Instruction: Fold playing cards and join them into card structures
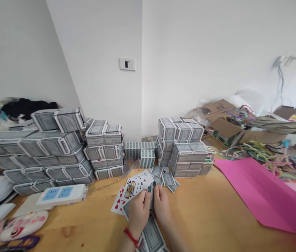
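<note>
My left hand [139, 212], with a red cord at its wrist, and my right hand [162, 207] are close together near the middle of the table. Between their thumbs and fingers they pinch a grey-backed playing card [151, 198]; whether it is one card or several I cannot tell. Beneath and left of my hands lie face-up cards, among them a jack [130, 189] and a red heart card [118, 203]. Face-down patterned cards [152, 233] lie below my wrists. Just beyond my right hand, several loose cards [169, 179] overlap on the wood.
Stacked grey card boxes [66, 150] rise at the left, with more stacks [190, 155] at right. Smaller green boxes [140, 148] stand between. A power strip [62, 194] and a utility knife [19, 243] lie left. Pink paper [266, 194] and tangled cords [271, 159] cover the right.
</note>
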The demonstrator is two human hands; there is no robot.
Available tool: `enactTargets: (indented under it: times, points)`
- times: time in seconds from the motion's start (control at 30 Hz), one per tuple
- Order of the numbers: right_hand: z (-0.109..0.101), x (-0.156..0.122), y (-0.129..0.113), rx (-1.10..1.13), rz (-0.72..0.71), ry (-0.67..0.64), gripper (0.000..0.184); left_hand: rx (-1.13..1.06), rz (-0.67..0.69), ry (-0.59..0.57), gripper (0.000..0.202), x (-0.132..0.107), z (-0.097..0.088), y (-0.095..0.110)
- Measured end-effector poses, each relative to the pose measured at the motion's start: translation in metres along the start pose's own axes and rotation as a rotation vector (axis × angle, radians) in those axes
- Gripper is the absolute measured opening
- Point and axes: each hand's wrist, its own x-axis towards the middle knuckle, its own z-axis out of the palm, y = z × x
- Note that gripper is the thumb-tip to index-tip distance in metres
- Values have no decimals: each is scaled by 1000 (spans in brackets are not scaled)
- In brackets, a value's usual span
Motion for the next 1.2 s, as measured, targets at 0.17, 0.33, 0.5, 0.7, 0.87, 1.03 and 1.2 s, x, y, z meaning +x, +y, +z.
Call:
enactTargets:
  times: [0.17, 0.33, 0.5, 0.7, 0.87, 1.03, 1.2]
  points:
    - [1, -1, 1, -28, -18, 21, 30, -11, -77, -8, 25, 5, -2, 3]
    - [0, -1, -2, -13, -11, -31, 31, -33, -129, 38, 29, 7, -3, 4]
    - [1, -2, -4, 79, 84, -78, 39, -223, -234, 9, 38, 6, -2, 5]
    - [-2, 4, -5, 102, 114, 67, 37, -453, -337, -137, 39, 7, -5, 10]
    - [-8, 9, -1, 156, 134, 174, 39, -501, -249, -350, 40, 5, -9, 12]
    - [-11, 8, -1, 303, 257, 107, 34, -468, -277, -261, 38, 6, -5, 12]
    - [-15, 7, -9, 405, 172, -197, 27, -412, -338, -105, 39, 12, -3, 6]
